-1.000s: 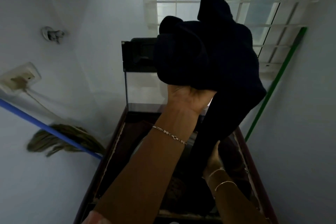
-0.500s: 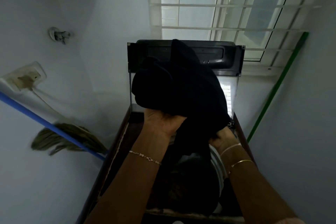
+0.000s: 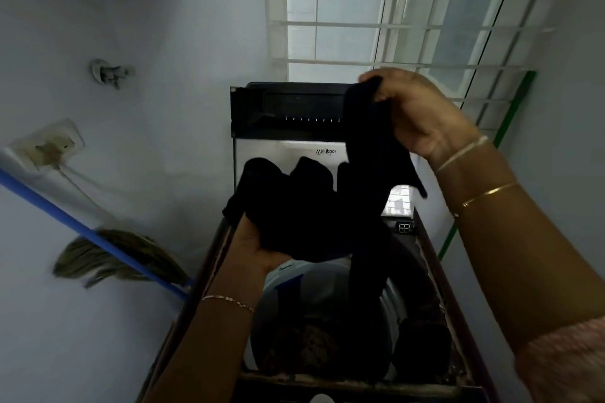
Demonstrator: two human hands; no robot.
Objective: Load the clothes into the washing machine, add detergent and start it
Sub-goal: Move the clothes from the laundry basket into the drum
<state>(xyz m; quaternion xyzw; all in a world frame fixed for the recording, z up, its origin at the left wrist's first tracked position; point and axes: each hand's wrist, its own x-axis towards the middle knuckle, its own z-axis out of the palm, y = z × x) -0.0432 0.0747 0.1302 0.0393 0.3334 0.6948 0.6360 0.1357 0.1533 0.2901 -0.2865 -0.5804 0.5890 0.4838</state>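
Your left hand [image 3: 258, 249], palm up, is curled under a bunched black garment [image 3: 311, 216] and grips it from below, directly above the open washing machine [image 3: 458, 321]. Thin chain bracelet [image 3: 229, 299] on that wrist.

Below the hand: drum [image 3: 389, 298] open and part loaded. A brownish patterned item [image 3: 304, 347] lies at its bottom and a dark item [image 3: 422, 343] sits by the right rim. One long strip of the garment hangs from the higher hand down into the drum.

Your right hand [image 3: 422, 118] is raised higher and further back. Its fingers and thumb pinch the top end of the same garment. Two bangles [image 3: 484, 193] on the wrist, pink sleeve [image 3: 563, 360] at the forearm.

The garment is not yet released: held by both hands, stretched between them, lower end inside the drum.

Behind: lid [image 3: 281, 154] stands upright, logo reading upside down. A small digital display [image 3: 405, 227] shows on the panel at right.

Left wall: blue-handled broom [image 3: 114, 258] leaning, wall socket [image 3: 49, 144] with a plug and cable, tap [image 3: 108, 72] above. Right wall: green pole [image 3: 510, 127] leaning. Farthest back, window with a white grille [image 3: 393, 26].
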